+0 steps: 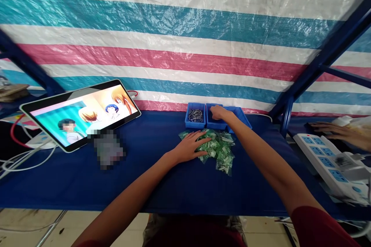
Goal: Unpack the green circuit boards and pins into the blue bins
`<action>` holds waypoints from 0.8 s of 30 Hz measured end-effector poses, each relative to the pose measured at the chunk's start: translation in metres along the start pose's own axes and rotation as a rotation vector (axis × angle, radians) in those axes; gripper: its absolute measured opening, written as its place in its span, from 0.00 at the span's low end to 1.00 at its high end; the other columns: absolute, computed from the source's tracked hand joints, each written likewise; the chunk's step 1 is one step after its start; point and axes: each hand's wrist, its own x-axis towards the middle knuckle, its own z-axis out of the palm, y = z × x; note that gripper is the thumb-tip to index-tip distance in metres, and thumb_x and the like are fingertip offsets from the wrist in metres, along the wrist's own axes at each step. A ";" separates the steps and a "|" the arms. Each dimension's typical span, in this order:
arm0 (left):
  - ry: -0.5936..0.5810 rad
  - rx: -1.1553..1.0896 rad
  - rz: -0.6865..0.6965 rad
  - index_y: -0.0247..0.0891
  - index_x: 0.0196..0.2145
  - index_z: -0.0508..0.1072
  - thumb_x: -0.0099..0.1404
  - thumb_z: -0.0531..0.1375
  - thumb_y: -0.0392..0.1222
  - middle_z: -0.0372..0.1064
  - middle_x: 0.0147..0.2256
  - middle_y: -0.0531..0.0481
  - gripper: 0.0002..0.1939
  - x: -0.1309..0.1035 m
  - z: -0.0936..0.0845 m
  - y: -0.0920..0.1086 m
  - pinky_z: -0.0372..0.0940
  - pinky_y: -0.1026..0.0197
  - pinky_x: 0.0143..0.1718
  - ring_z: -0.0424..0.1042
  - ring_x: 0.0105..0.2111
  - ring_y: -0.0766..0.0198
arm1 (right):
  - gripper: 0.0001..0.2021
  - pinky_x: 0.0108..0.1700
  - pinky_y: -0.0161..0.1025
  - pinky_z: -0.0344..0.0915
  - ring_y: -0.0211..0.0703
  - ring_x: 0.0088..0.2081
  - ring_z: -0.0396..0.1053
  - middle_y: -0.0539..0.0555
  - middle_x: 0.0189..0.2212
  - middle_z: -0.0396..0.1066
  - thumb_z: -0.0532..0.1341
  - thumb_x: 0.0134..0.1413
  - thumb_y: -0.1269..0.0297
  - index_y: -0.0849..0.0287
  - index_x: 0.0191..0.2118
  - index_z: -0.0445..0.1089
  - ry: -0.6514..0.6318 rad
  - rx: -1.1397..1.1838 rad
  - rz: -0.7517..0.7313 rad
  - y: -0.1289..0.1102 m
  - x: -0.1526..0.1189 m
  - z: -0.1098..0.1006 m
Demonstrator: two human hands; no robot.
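Note:
My left hand lies with its fingers spread on a pile of small clear-green plastic packets, which seem to have small pale pieces inside. Reaching forward, my right hand is in the middle blue bin, its fingers curled together and pointing down; whatever they pinch is hidden. To its left stands a blue bin with many small metal screw-like pieces. Another blue bin sits at an angle on the right, partly behind my right forearm.
A tablet showing a cartoon leans at the left, a blurred dark object before it. At the right are a white power strip and another person's hand. Blue frame posts and a striped tarp bound the blue-covered table.

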 end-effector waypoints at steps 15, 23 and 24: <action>0.484 -0.042 -0.254 0.41 0.53 0.68 0.72 0.46 0.47 0.67 0.51 0.43 0.19 0.004 -0.012 0.000 0.59 0.54 0.56 0.65 0.54 0.57 | 0.25 0.49 0.41 0.68 0.50 0.48 0.71 0.55 0.47 0.74 0.63 0.47 0.69 0.58 0.55 0.68 0.258 0.511 -0.184 0.013 -0.073 -0.020; 0.129 0.034 -0.098 0.44 0.63 0.57 0.71 0.44 0.55 0.51 0.64 0.44 0.26 0.006 -0.002 0.013 0.51 0.48 0.62 0.50 0.64 0.51 | 0.21 0.47 0.46 0.69 0.50 0.42 0.74 0.59 0.42 0.75 0.62 0.46 0.71 0.62 0.50 0.71 0.338 0.585 0.050 0.091 -0.081 -0.012; 0.050 0.055 -0.077 0.46 0.63 0.56 0.71 0.43 0.56 0.49 0.65 0.45 0.27 0.007 0.002 0.014 0.49 0.47 0.62 0.48 0.65 0.51 | 0.23 0.47 0.46 0.69 0.52 0.42 0.74 0.61 0.42 0.75 0.63 0.44 0.73 0.63 0.50 0.71 0.287 0.486 0.139 0.100 -0.077 -0.007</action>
